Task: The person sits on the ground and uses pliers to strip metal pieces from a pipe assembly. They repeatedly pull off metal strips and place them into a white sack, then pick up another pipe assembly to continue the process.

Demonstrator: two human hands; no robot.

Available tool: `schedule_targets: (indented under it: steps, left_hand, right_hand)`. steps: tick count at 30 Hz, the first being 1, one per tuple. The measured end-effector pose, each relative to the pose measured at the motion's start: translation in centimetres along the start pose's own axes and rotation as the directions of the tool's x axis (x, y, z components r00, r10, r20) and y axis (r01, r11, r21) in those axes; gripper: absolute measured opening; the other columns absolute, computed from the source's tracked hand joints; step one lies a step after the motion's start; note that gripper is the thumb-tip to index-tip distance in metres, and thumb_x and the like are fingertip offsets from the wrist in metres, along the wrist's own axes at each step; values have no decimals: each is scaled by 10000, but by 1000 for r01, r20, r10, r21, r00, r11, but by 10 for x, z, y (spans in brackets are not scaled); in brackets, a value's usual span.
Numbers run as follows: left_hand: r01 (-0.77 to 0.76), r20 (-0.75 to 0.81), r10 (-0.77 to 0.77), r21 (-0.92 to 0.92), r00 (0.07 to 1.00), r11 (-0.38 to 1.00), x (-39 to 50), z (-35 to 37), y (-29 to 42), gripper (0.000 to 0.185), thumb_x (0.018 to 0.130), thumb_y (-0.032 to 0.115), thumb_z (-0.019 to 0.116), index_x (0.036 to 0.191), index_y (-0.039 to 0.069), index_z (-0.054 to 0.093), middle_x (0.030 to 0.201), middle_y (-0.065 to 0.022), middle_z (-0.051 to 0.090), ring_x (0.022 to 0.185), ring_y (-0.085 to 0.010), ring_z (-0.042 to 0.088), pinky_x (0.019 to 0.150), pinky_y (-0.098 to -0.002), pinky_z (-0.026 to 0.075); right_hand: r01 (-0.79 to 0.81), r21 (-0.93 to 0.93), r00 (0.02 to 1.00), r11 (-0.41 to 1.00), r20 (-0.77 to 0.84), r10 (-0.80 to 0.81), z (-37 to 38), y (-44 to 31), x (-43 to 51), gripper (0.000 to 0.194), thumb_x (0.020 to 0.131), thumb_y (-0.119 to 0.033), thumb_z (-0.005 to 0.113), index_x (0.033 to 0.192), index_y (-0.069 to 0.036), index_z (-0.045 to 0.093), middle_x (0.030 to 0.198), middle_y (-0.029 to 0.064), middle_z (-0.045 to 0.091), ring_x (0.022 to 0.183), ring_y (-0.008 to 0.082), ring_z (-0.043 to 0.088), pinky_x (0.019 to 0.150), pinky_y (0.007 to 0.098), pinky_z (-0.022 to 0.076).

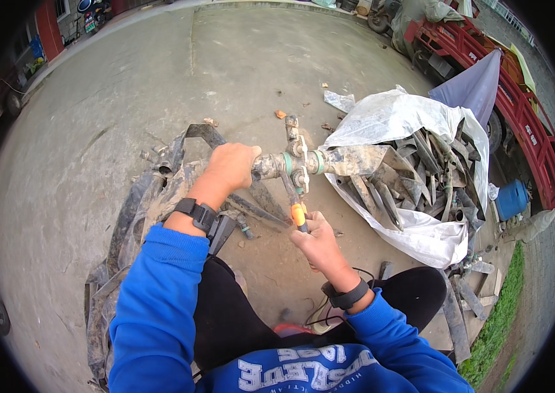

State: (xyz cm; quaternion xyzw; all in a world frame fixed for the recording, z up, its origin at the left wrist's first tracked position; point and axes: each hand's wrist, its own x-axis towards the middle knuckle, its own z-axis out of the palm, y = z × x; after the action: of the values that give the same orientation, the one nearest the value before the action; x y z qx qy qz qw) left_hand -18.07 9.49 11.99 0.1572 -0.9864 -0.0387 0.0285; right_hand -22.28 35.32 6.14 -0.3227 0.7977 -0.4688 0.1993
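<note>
My left hand (232,166) grips a muddy flat hose at the left end of a pipe fitting (302,164) with green rings and white valve handles. My right hand (319,240) is closed around the orange-and-black handle of a hand tool (299,216). The tool's dark metal head reaches up to the underside of the fitting, close to the left green ring; its exact kind cannot be told. From the fitting's right side, a flat muddy hose (356,160) runs to the heap in a white plastic sheet.
Cut hose pieces (430,172) fill the white plastic sheet (395,110) at the right. More muddy hose (132,226) lies at the left. A red cargo tricycle (513,108) and a blue plastic container (511,200) stand farther right. Hose strips (454,314) lie near the grass.
</note>
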Motion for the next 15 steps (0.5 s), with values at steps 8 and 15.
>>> schedule_targets:
  steps: [8, 15]
  left_hand:
    - [26, 26, -26, 12, 999, 1000, 2, 2, 4, 257, 738, 76, 750, 988, 117, 704, 917, -141, 744, 945, -350, 730, 799, -455, 580]
    - [-61, 54, 61, 2, 997, 998, 2, 11, -11, 285, 702, 58, 757, 977, 119, 715, 907, -138, 747, 935, -359, 724, 784, -461, 578]
  right_hand:
    - [43, -171, 996, 984, -65, -54, 8, -1, 7, 251, 791, -201, 717, 824, 46, 683, 994, 251, 583, 1039, 430, 572, 884, 509, 487]
    - [255, -662, 966, 705, 208, -155, -31, -31, 19, 201, 775, -144, 728, 825, 50, 715, 1089, 243, 602, 918, 414, 664, 814, 479, 559]
